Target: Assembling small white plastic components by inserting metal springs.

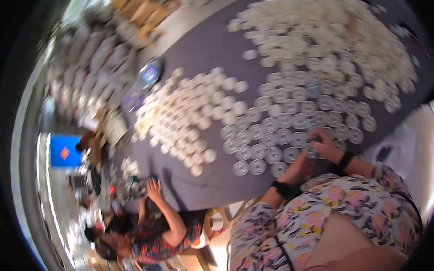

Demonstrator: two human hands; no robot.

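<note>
My left hand point(302, 167) and my right hand point(325, 147) are close together at the near edge of the grey table, each with a dark band at the wrist. The fingers of both are curled inward, with a small pale piece point(312, 153) between them, too blurred to name. Just beyond my hands lie rows of round, whitish translucent discs point(283, 136) with a ring-like pattern on their faces. Some of these discs are partly hidden behind my fingers.
A big heap of white round pieces point(290, 32) covers the far right of the table point(202, 47). Plain cream discs point(178, 122) spread over the middle left. A blue-labelled clear container point(150, 73) stands at the far edge. On the left, another person's hand point(155, 190) rests on the table.
</note>
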